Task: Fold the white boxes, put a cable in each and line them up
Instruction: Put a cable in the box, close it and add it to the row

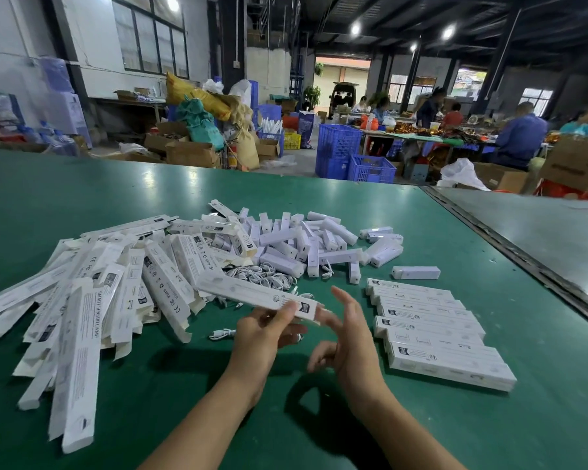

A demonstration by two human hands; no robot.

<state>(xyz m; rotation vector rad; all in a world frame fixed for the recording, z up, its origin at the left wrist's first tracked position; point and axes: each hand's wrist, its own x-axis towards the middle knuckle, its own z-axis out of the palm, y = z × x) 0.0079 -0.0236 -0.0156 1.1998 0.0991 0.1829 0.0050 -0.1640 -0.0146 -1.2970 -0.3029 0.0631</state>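
Note:
My left hand [265,330] grips the near end of a long white box [252,295], held above the green table [319,418] and pointing away to the left. My right hand [343,337] is just right of that end, fingers spread, one fingertip touching the box's end flap. A heap of flat unfolded white boxes [92,300] lies at the left. White cables [265,278] are piled behind the held box, and one loose cable [223,333] lies by my left hand. A row of several closed boxes [435,327] is lined up on the right.
A pile of small white lamp units [306,239] sits behind the cables, with one apart [416,272] near the row. A seam [510,252] divides this table from another at right. Beyond the far edge are blue crates [340,150], cardboard cartons and seated people.

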